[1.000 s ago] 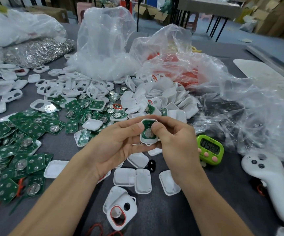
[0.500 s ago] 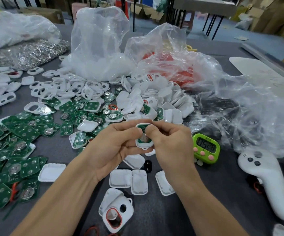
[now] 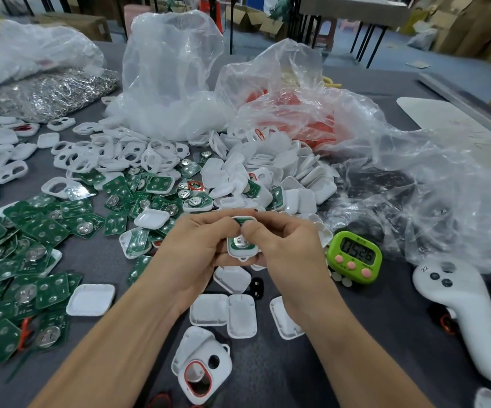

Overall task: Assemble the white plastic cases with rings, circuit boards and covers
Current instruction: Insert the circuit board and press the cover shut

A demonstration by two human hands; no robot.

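My left hand [image 3: 197,245] and my right hand [image 3: 288,245] together hold one white case [image 3: 241,247] above the table, with a green circuit board and its round silver battery showing inside. Both thumbs press on the board's upper part. Green circuit boards [image 3: 32,240] lie heaped at the left. White case fronts with holes [image 3: 138,154] and plain white covers [image 3: 270,172] are piled behind my hands. A case front with a red ring [image 3: 201,369] lies near the front edge. Several white covers [image 3: 223,310] lie just below my hands.
A green timer [image 3: 355,256] stands right of my hands. A white controller [image 3: 470,313] lies at the far right. Clear plastic bags [image 3: 415,187] cover the back and right. A bag of metal rings [image 3: 52,92] sits at the back left.
My thumbs have closed in over the upper part of the board in the case. The hands stay in about the same place.
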